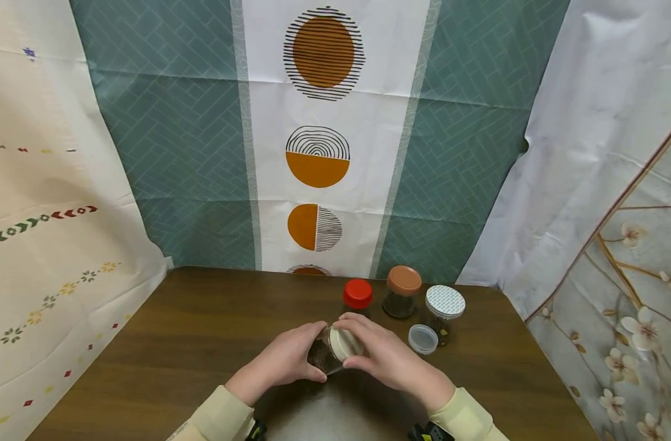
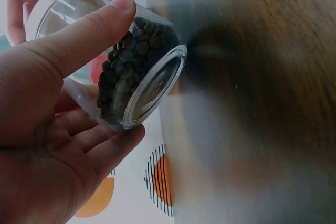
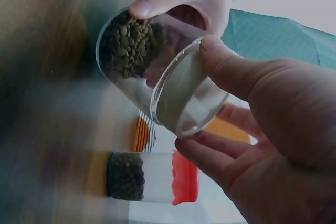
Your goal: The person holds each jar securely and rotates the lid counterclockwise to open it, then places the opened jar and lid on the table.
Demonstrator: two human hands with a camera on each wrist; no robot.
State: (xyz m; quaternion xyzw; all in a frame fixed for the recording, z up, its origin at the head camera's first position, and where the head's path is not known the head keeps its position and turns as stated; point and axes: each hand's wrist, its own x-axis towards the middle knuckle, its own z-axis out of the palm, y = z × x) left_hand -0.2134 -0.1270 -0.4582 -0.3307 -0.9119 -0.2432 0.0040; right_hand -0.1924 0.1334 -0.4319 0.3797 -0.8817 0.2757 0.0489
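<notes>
A clear jar (image 1: 320,356) partly filled with small dark pellets or seeds is held tilted above the table, its base toward the left. My left hand (image 1: 284,360) grips the jar's body, thumb on one side and fingers on the other. On the pale whitish lid (image 1: 343,345), my right hand (image 1: 387,358) has its thumb and fingers spread around the rim. The lid sits on the jar's mouth; whether it is loosened cannot be told. In the right wrist view, the contents (image 3: 131,45) lie toward the jar's base.
Behind the hands stands a red-lidded jar (image 1: 358,294). Right of it are a jar with an orange-brown lid (image 1: 404,282), a jar with a white patterned lid (image 1: 446,301), and a small round translucent lid or tub (image 1: 423,339). Patterned cloths surround the brown wooden table (image 1: 203,318).
</notes>
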